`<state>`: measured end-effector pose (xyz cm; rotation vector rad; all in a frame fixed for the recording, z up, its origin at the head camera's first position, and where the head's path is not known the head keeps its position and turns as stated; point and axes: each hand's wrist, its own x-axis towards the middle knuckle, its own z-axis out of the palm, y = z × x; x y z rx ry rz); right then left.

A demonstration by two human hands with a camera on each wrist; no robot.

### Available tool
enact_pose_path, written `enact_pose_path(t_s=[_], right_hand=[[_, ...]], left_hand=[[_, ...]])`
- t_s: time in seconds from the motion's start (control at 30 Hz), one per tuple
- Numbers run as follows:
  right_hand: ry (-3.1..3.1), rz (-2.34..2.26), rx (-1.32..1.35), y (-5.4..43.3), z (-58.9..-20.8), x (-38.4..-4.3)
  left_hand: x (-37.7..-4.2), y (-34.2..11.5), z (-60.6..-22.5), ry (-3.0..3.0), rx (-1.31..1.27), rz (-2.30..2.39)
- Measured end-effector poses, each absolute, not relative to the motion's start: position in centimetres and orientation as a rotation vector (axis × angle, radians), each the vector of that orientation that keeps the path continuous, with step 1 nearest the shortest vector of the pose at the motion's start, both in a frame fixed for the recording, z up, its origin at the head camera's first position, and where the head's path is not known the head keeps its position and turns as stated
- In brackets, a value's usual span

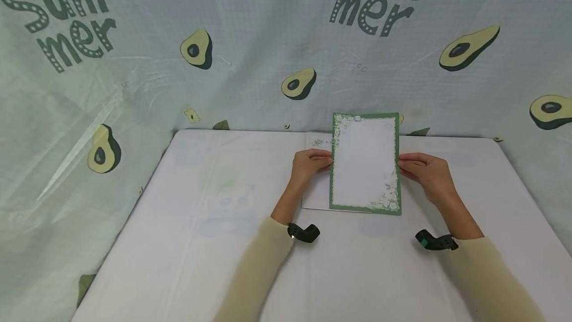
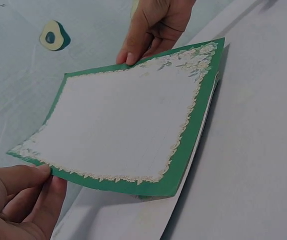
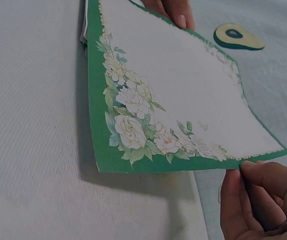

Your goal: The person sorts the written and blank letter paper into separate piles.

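A sheet of decorative paper [image 1: 364,163] with a green border and white flowers in opposite corners is held up between both hands. My left hand [image 1: 310,165] pinches its left edge between thumb and fingers. On the opposite edge, the right hand [image 1: 426,173] pinches it the same way. The left wrist view shows the sheet [image 2: 123,125] bowing slightly, lifted off what lies below. Behind and beneath it is a white sheet or booklet [image 1: 315,195] with a small floral print, mostly covered. In the right wrist view, large white blossoms [image 3: 133,115] fill the sheet's near corner.
A white-covered table [image 1: 214,262] spreads around the hands. Its far edge meets a pale hanging cloth [image 1: 250,24] printed with avocados and lettering. Black bands with camera mounts [image 1: 304,233] sit on both wrists.
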<state>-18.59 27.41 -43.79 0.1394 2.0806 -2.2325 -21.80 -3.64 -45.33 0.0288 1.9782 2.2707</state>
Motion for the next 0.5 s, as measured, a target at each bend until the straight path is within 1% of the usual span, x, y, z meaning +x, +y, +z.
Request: enact_pose_path(t_s=[0.5], right_hand=[[2.173, -2.147, 0.176, 31.8, -43.1, -16.6]], left_hand=[[-21.1, 0.9, -45.8, 1.890, 0.041, 2.262]])
